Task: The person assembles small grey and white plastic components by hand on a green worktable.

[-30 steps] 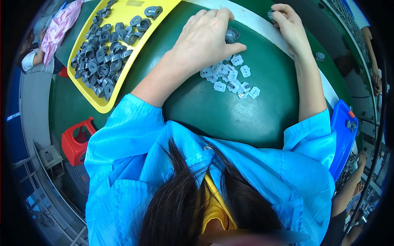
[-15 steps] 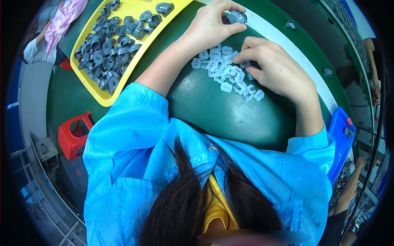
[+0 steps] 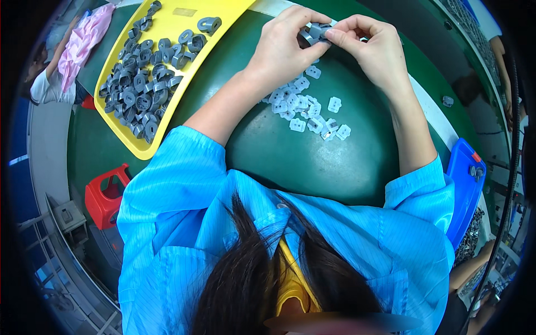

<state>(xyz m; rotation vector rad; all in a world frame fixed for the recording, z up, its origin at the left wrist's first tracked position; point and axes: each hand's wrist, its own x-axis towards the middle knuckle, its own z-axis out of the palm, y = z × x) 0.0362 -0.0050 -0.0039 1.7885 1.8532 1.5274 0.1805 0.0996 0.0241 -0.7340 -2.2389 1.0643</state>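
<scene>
My left hand is closed around a dark grey plastic ring-shaped part, held over the far edge of the table. My right hand meets it from the right, thumb and forefinger pinched against the part's right end. Whatever may lie between those fingertips is hidden. Just below my hands, small translucent white plastic pieces lie in a loose heap on the green table. To the left, a yellow tray holds many similar grey parts.
A blue tray with a few small grey pieces stands at my right. On the far strip lies a loose grey part. A red stool is on the floor at left. Other people's arms show at both sides.
My right hand has left the heap of white pieces and moved up to the grey part in my left hand. Some white pieces have shifted. The left hand keeps its hold.
</scene>
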